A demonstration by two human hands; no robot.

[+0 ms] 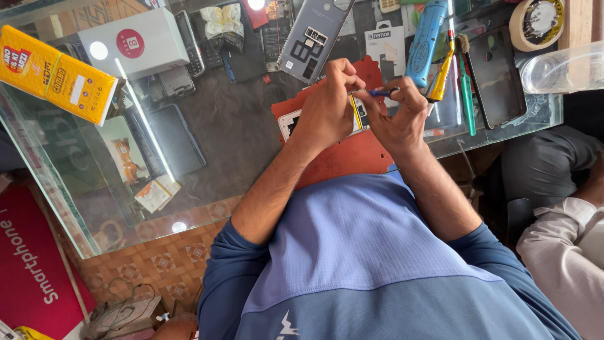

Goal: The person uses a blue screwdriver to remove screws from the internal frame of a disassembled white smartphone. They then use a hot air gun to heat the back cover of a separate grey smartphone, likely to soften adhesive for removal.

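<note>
On the glass worktop, head view: an opened phone lies on a red mat, mostly hidden under both hands.
Left hand: rests on the phone, fingers curled and pressed together over its upper edge, holding it in place.
Right hand: fingers pinch a small blue tool, its tip pointing toward the phone between the two hands.
Phone interior: a white frame and a yellow strip show; finer detail cannot be made out.
Behind the hands: a grey phone back cover, a blue handled tool, a yellow screwdriver, a roll of tape.
Far left: a yellow box on the worktop.
Right edge: another person's sleeve, well apart.
</note>
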